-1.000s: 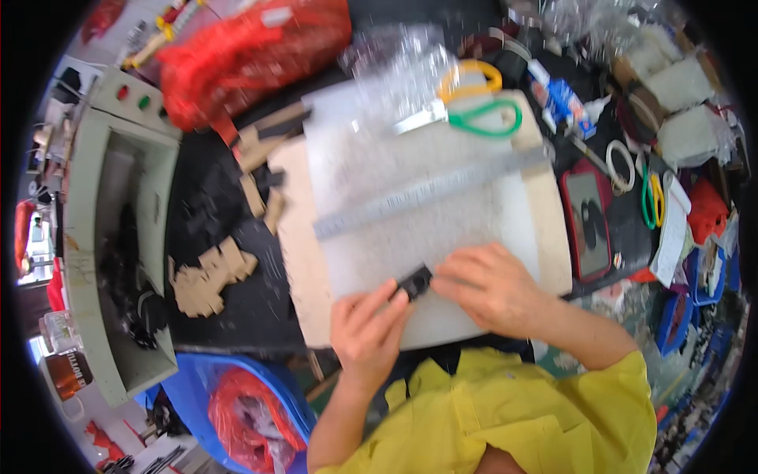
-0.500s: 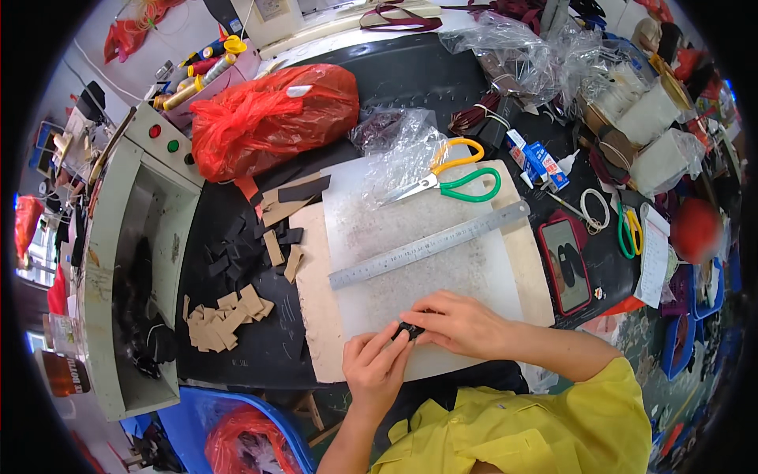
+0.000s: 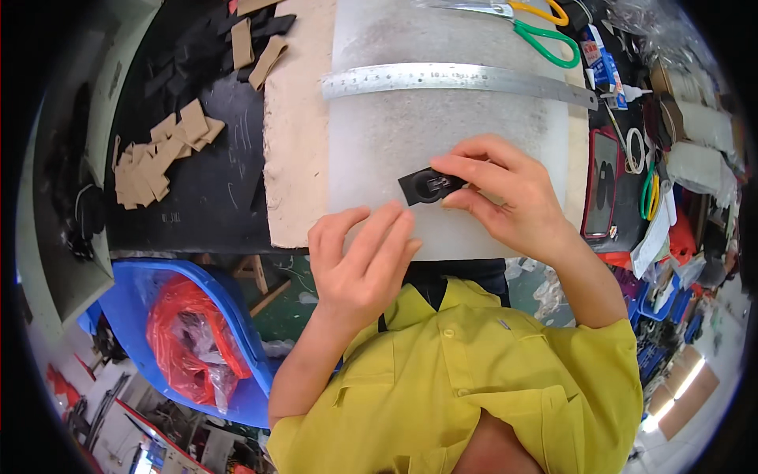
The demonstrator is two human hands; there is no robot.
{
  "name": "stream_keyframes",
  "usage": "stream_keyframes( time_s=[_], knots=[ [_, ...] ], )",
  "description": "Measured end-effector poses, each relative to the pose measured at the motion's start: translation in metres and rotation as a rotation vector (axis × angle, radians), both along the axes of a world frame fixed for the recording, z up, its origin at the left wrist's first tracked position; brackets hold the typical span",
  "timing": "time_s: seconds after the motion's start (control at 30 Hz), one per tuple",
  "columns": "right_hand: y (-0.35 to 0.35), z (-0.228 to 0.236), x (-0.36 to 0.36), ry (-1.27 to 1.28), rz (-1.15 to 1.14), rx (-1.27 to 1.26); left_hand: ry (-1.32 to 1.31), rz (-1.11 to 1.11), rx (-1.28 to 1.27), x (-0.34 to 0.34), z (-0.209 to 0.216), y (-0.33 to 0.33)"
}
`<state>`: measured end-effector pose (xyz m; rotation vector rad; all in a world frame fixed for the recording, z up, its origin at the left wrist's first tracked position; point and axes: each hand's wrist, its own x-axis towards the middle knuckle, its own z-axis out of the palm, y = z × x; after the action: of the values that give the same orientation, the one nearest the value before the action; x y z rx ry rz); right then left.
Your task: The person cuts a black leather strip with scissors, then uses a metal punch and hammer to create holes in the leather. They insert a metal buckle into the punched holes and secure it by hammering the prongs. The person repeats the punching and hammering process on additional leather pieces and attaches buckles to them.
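Note:
My right hand point(image 3: 517, 193) pinches the right end of a small black rectangular piece point(image 3: 412, 189) between thumb and fingers. A dark round part with shiny bits shows on its face; I cannot make out its exact kind. My left hand point(image 3: 359, 257) is just to the lower left, its fingers stretched out and slightly apart, holding nothing. Its fingertips come close to the piece's lower edge. Both hands are over the near part of a whitish cutting mat point(image 3: 474, 229). Farther back, a steel ruler point(image 3: 474, 77) lies across this mat.
Scissors point(image 3: 546, 46) with yellow and green handles lie beyond the ruler. Tan strips point(image 3: 146, 174) and black strips point(image 3: 185, 67) are heaped on the left of the black table. A red-cased phone point(image 3: 604, 178) rests at right. Below the table's left edge stands a blue bin point(image 3: 130, 296).
The view has tilted down toward my body. My left hand has come off the black piece and opened, while my right hand keeps hold of it, showing more of its face.

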<state>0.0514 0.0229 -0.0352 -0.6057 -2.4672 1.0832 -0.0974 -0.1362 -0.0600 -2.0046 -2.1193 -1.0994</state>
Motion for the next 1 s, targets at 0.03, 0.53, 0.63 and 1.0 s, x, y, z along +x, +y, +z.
stream_keyframes(
  time_s=[0.03,0.53,0.63,1.0],
  knots=[
    [0.000,0.001,0.000,-0.009,-0.011,-0.014,0.039,-0.003,0.010,0.000,-0.004,0.000],
    [-0.001,0.008,-0.002,-0.140,-0.034,-0.013,0.035,-0.011,0.057,-0.005,-0.020,0.001],
    [0.001,0.007,-0.002,-0.143,-0.025,-0.017,0.015,-0.003,0.064,-0.005,-0.020,-0.001],
    [0.000,0.004,0.000,-0.130,-0.042,-0.022,-0.033,-0.001,0.084,-0.005,-0.024,-0.002]
  ],
)
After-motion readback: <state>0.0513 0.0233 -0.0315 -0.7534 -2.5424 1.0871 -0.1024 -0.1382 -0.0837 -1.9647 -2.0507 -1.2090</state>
